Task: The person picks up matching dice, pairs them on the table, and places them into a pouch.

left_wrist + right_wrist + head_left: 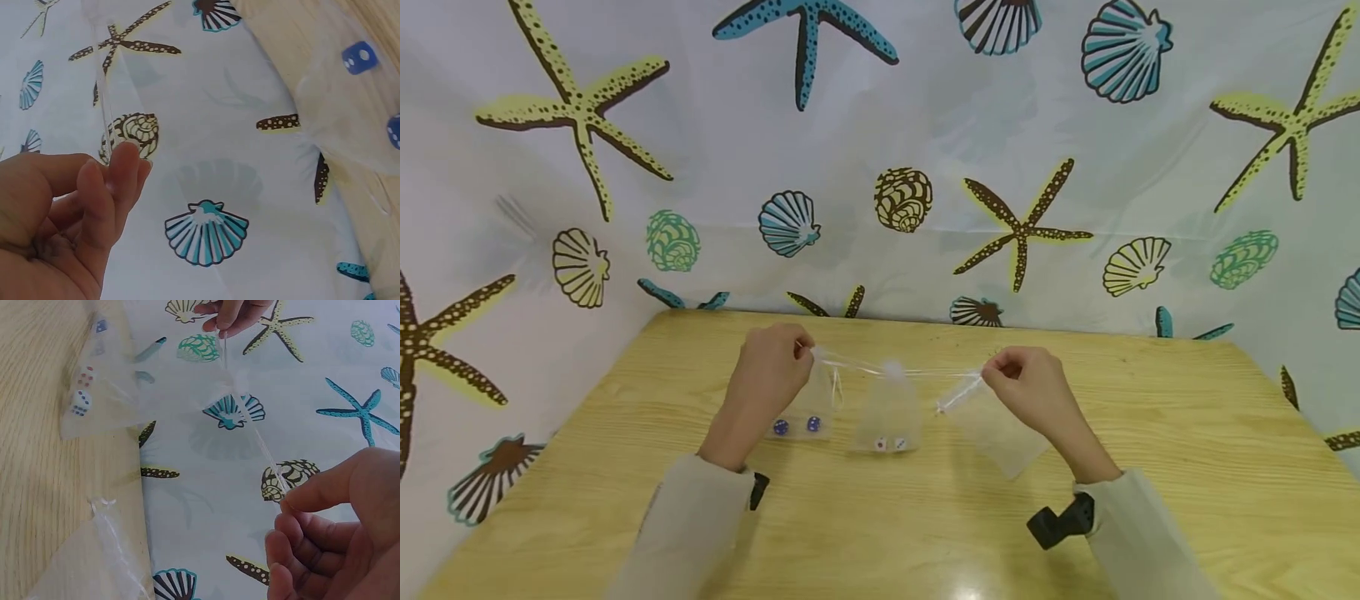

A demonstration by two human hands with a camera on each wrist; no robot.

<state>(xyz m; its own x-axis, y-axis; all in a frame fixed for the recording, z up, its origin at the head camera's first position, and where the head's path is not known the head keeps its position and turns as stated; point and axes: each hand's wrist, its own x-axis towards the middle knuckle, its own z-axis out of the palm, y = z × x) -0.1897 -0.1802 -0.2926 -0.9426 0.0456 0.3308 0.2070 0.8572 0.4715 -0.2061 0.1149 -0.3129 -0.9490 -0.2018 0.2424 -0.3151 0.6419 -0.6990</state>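
Note:
Between both hands a sheer white drawstring bag (891, 408) hangs by its cords, its mouth gathered tight. Two white dice (881, 444) lie at the bottom of it. My left hand (767, 375) pinches one end of the clear drawstring (265, 450) between thumb and fingertips. On the other side my right hand (1033, 392) pinches the opposite end, and the cord runs taut across. In the right wrist view, the remaining fingers of that hand are curled beneath the thumb.
Beside the left hand is another sheer bag (815, 396) with two blue dice (814, 424) in it. A flat sheer bag (1007, 437) lies on the wooden table (880, 533) below the right hand. Behind the table hangs a shell-print cloth (850, 150).

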